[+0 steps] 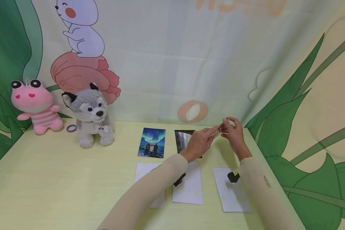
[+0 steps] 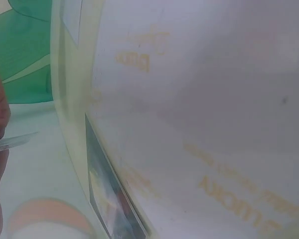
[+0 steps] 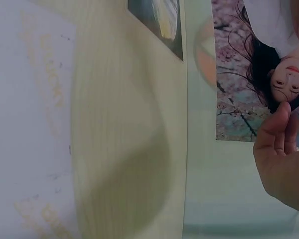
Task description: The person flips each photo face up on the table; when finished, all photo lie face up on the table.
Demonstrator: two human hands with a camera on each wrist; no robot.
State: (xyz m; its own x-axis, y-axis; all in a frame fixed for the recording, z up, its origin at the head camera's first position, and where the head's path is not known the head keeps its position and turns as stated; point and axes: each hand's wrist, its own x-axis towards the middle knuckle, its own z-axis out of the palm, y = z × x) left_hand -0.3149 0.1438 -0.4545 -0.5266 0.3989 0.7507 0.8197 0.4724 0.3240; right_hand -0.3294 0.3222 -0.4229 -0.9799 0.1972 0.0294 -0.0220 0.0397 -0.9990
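Note:
Above the back right of the table, both hands hold a photo print [image 1: 216, 134], seen nearly edge-on from the head. My left hand [image 1: 199, 141] pinches it between thumb and fingers from the left. From the other side, my right hand [image 1: 233, 133] pinches its edge with thumb and fingertips. In the right wrist view the photo [image 3: 234, 89] shows a portrait of a long-haired person before pink blossoms. Below the left hand lies a waterfall photo [image 1: 180, 140], partly covered by that arm. To its left is an aurora photo [image 1: 151, 143].
White patterned sheets lie nearer the front: a left sheet [image 1: 158, 201] partly under the left sleeve, a middle sheet [image 1: 188, 191] and a right sheet [image 1: 233, 199]. At the back left sit a husky plush [image 1: 89, 111], a pink plush [image 1: 37, 105] and a purple ring [image 1: 71, 128]. A printed curtain [image 1: 149, 64] hangs behind.

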